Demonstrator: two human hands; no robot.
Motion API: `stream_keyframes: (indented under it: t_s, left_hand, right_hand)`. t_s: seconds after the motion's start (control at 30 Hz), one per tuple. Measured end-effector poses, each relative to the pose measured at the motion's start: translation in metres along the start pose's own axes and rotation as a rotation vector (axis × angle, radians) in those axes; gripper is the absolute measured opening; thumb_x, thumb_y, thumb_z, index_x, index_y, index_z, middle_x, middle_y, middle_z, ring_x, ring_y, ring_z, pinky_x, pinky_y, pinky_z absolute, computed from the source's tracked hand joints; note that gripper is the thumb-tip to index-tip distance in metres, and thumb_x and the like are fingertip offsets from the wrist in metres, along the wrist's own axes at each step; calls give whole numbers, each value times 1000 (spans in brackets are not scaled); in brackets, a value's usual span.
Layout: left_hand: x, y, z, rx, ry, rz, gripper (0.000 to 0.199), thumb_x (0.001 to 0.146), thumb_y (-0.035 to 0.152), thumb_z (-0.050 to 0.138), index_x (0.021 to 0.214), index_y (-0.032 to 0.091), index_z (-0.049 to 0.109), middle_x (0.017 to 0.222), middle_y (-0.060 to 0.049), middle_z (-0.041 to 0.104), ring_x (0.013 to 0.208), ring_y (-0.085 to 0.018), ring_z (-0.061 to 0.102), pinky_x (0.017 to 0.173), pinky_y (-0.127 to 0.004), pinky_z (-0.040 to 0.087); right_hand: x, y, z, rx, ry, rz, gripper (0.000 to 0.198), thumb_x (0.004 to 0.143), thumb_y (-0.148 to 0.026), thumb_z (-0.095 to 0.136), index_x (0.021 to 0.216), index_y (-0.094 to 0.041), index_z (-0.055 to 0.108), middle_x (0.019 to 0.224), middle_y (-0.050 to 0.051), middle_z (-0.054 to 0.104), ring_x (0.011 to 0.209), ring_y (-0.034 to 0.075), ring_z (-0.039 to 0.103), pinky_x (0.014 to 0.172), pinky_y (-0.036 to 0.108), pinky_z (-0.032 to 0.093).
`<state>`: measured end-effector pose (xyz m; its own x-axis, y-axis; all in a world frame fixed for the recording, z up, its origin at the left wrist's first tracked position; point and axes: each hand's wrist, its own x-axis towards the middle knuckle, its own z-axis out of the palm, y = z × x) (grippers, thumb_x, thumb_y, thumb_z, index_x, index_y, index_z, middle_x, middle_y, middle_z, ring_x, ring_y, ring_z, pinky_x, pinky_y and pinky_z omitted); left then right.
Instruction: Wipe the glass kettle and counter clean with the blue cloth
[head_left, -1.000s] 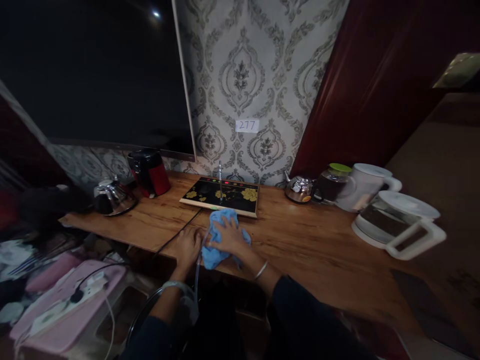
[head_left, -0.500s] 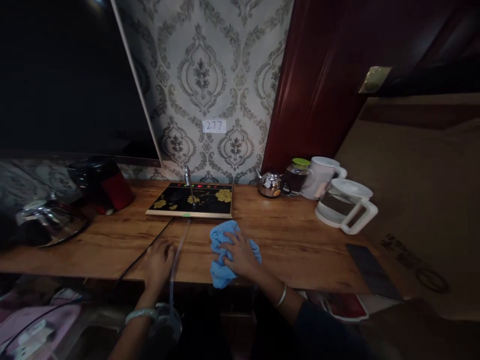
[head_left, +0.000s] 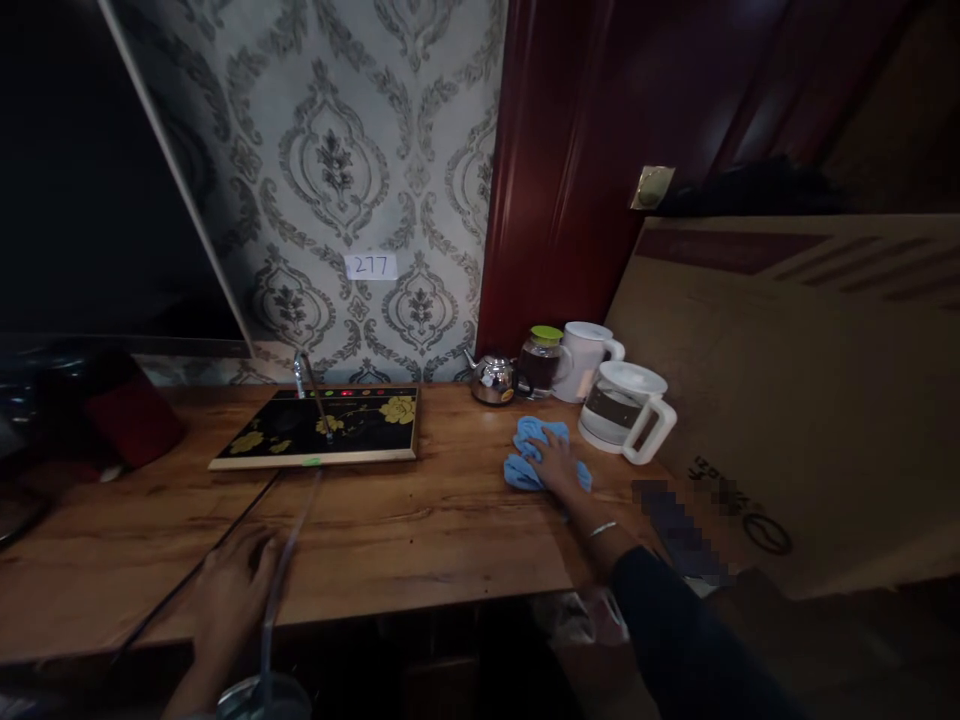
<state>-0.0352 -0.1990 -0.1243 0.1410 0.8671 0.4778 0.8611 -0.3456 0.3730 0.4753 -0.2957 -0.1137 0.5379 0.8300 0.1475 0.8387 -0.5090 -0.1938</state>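
**Operator:** Where is the blue cloth [head_left: 523, 473]?

**Instructor:** On the desk [head_left: 450, 520], under the right hand [head_left: 559, 468]. Those fingers lie over it, slightly apart; whether they pinch a fold cannot be told.

**Operator:** Correct wiping method?

**Instructor:** Press evenly; use slow, overlapping strokes. Avoid knocking the jug [head_left: 611, 415], just right of those fingers, or the kettle [head_left: 491, 382], beyond them and leftward.

**Operator:** And the left hand [head_left: 229, 590]?

**Instructor:** Its fingers are bent beside the clear tube [head_left: 276, 590]; whether they grip anything cannot be told. Lean lightly; avoid tugging the tube.

Forward, downward head view over tabletop [head_left: 375, 560]
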Motion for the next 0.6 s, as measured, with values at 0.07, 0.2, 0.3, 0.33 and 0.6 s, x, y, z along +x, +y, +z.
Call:
stream_keyframes:
  t_s: [0.07, 0.2, 0.3, 0.33, 0.6]
  left_hand:
    - [0, -1, 1, -22, 11, -13, 48, 86, 51, 35, 95, 18, 70, 112, -12, 71, 112, -30, 62, 100, -45, 45]
    - [-1, -6, 4, -39, 20, -54, 49, 85, 54, 37, 95, 19, 69, 115, -12, 71, 113, -30, 62, 103, -45, 45]
    - [-3, -11, 8, -36, 23, -81, 51, 86, 55, 35, 95, 18, 69, 114, -13, 71, 115, -30, 61, 104, -45, 45]
    - [-3, -12, 9, -39, 25, -88, 51, 86, 56, 35, 95, 19, 69, 113, -13, 71, 114, -30, 62, 103, -45, 46]
    - [-1, -16, 1, -59, 37, -80, 49, 75, 61, 45, 84, 22, 72, 102, -12, 76, 101, -33, 67, 93, -48, 52]
  right_hand:
    - [14, 1, 0, -15, -26, 70, 49, 93, -49, 46, 140, -36, 52, 160, 2, 30, 142, 33, 29, 113, 51, 25]
    - [43, -2, 0, -2, -48, 164, 55, 92, -55, 44, 144, -38, 46, 160, 3, 27, 143, 37, 26, 109, 58, 29]
    - [65, -1, 1, 11, -65, 204, 54, 92, -57, 42, 144, -41, 44, 161, 1, 25, 144, 38, 24, 109, 59, 28]
    - [72, 0, 2, 13, -70, 209, 54, 92, -58, 41, 144, -42, 44, 162, 1, 24, 144, 38, 24, 109, 60, 27]
    - [106, 7, 4, 28, -62, 153, 50, 92, -54, 43, 138, -40, 53, 158, 3, 34, 144, 38, 26, 108, 61, 27]
